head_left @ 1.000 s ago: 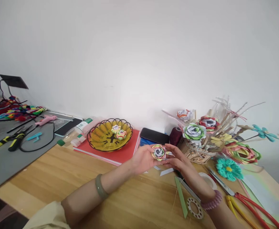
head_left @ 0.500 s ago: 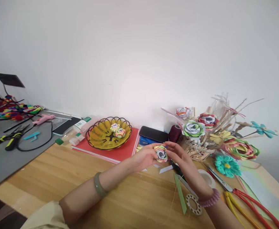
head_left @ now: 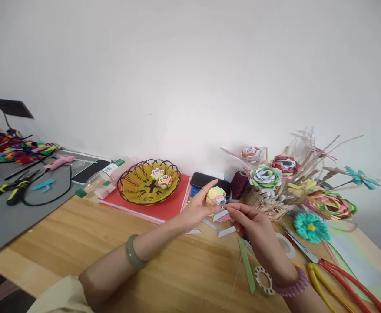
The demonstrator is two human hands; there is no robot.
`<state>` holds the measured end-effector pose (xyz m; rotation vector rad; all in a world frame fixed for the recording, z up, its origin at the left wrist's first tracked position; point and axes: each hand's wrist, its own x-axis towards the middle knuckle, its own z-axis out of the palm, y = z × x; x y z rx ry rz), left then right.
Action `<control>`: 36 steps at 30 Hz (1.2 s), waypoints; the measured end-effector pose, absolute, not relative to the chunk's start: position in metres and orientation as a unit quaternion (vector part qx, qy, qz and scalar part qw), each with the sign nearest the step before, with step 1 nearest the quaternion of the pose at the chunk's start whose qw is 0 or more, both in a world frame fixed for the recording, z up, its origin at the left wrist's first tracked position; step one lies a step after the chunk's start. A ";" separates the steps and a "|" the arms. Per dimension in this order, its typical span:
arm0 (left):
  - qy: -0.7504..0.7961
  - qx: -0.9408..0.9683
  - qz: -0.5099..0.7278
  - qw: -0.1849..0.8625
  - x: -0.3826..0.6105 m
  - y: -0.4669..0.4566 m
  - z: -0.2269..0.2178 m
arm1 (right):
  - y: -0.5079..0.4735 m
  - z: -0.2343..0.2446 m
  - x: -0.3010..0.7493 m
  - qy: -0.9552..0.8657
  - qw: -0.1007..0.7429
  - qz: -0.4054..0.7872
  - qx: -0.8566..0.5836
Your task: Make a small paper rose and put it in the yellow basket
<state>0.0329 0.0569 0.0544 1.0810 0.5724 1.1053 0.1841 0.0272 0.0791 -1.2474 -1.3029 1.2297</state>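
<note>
A small paper flower (head_left: 216, 196), with yellow, pink and green petals and a greyish part low on its right, is held up over the table. My left hand (head_left: 198, 211) grips it from the left, thumb and fingers around its side. Close by its lower right edge, my right hand (head_left: 250, 221) has thumb and forefinger pinched together, seemingly on a petal edge; the exact contact is too small to make out. Cut paper strips (head_left: 226, 232) lie on the table beneath the hands. Two similar paper flowers (head_left: 164, 181) sit in the yellow woven basket (head_left: 134, 191).
Behind the hands are a phone (head_left: 199, 178) and a dark thread spool (head_left: 239, 184). Paper flowers (head_left: 265, 176) and twigs crowd the right, near open scissors (head_left: 307, 252) and yellow-handled pliers (head_left: 319, 284). Pliers (head_left: 19, 191) and a pink glue gun (head_left: 59, 162) lie left.
The paper flower has been tipped, so its side now shows instead of its open face. My right fingers moved down from beside it and closed into a pinch at its lower edge.
</note>
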 end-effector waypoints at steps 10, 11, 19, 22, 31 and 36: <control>0.324 0.740 0.471 0.353 0.029 0.057 0.049 | 0.030 0.081 0.183 -0.431 0.472 0.588 -0.496; 0.323 0.755 0.468 0.327 0.029 0.057 0.048 | 0.030 0.081 0.183 -0.425 0.473 0.595 -0.492; 0.291 0.803 0.481 0.198 0.029 0.058 0.041 | 0.029 0.080 0.182 -0.407 0.485 0.607 -0.481; 0.303 0.796 0.487 0.194 0.029 0.057 0.041 | 0.028 0.081 0.182 -0.414 0.485 0.602 -0.480; 0.290 0.816 0.481 0.133 0.029 0.058 0.037 | 0.026 0.081 0.181 -0.470 0.462 0.580 -0.479; 0.304 0.821 0.465 0.130 0.029 0.058 0.037 | 0.027 0.080 0.182 -0.491 0.461 0.564 -0.478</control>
